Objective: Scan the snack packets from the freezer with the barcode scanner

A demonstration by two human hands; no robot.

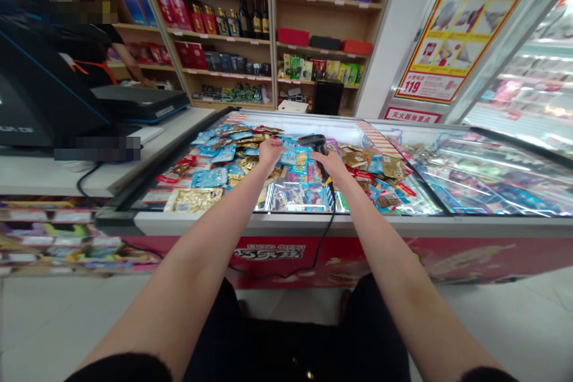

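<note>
My right hand [330, 166] is wrapped round the handle of a black barcode scanner [314, 142], whose head points left toward my other hand. A black cable [323, 237] hangs from the scanner's handle over the freezer's front. My left hand [270, 153] has its fingers pinched at the corner of a blue packet [289, 150]. Both hands are above the glass-topped freezer [210, 224]. Blue packets [210, 177] and gold packets [197, 199] lie in a pile left of my hands, and more brown and gold packets [392, 167] lie to the right.
A checkout counter [174, 131] with a dark monitor [36, 83] stands at the left, and a person [85, 48] is behind it. Shelves [273, 42] with boxes and bottles rise behind the freezer. The freezer's right section [501, 173] holds more packets under glass.
</note>
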